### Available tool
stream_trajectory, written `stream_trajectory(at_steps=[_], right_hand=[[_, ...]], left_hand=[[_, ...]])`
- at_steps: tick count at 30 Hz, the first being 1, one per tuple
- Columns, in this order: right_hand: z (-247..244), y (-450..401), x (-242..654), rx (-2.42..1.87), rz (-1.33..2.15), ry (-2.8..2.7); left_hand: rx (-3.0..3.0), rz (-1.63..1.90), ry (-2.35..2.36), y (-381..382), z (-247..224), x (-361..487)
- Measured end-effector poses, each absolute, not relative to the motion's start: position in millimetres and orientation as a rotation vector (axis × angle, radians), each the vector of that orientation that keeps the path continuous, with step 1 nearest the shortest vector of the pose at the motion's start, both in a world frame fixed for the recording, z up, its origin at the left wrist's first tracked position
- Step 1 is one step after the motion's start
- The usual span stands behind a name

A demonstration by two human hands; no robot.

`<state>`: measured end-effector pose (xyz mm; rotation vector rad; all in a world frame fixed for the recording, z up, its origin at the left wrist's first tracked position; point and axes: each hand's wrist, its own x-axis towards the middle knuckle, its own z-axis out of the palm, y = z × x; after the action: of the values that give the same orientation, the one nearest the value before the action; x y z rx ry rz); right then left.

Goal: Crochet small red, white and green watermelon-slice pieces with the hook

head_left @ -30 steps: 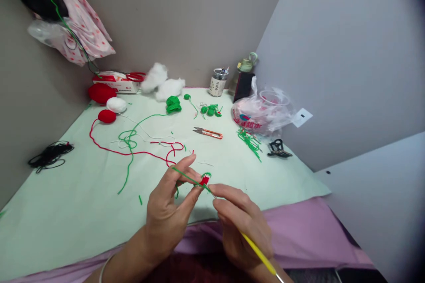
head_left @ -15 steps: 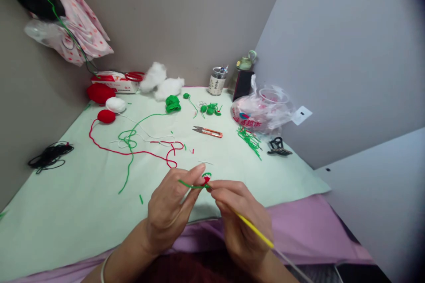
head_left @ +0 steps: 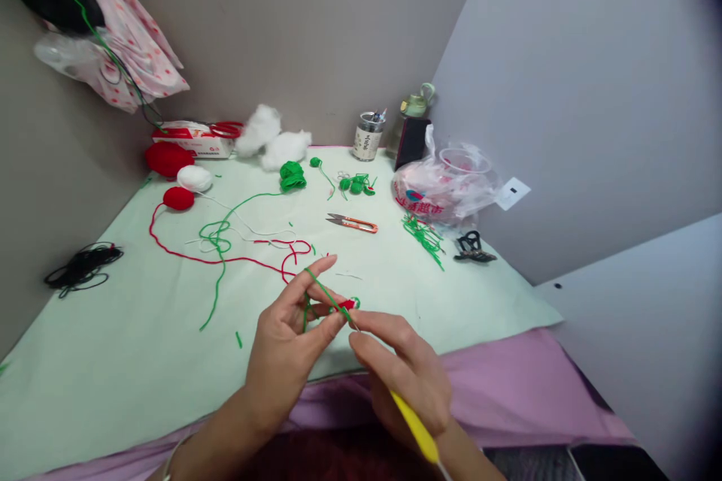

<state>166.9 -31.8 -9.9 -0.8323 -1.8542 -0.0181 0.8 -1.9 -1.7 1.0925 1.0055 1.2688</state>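
Between the thumb and fingers of my left hand (head_left: 293, 327) is a small red, white and green crochet piece (head_left: 346, 306). A strand of green yarn (head_left: 321, 285) runs over my raised left index finger down to the piece. My right hand (head_left: 403, 361) grips a crochet hook (head_left: 416, 428) with a yellow handle; its thin metal tip meets the piece at my left fingertips. Just beyond my hands lies a thin needle (head_left: 348, 276). Farther back are orange-handled thread snips (head_left: 353, 223). The underside of the piece is hidden by my fingers.
Red yarn balls (head_left: 178, 198), a white ball (head_left: 195, 179) and a green ball (head_left: 292, 176) trail strands over the left side. White stuffing (head_left: 286, 150), a pen jar (head_left: 368, 139) and a plastic bag (head_left: 434, 192) stand behind. A black hair clip (head_left: 474, 247) lies right.
My left index finger has lifted and now carries the green yarn taut across it. The crochet piece has turned in my fingers, and the hook's handle has swung to point more steeply downward.
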Motion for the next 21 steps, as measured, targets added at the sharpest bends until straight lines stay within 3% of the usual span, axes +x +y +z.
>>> stream_trajectory(at_steps=[5,10,14,21], right_hand=[[7.2,-25.1,178.8,-0.837,0.278,-1.813],[1.0,-28.7,173.5,-0.855,-0.276,-2.046],[-12.8,-31.4,163.9,-0.872,-0.406,-1.988],[-6.3,-21.9,167.4,-0.889,0.346,-1.658]], left_hand=[[0.964,1.040,0.871,6.9,-2.6,-5.2],[0.917,1.107,0.949,3.4,-4.1,2.4],[0.938,1.188,1.058,-1.4,-1.9,8.5],[1.165,1.351,1.055,-0.5,-9.5,2.3]])
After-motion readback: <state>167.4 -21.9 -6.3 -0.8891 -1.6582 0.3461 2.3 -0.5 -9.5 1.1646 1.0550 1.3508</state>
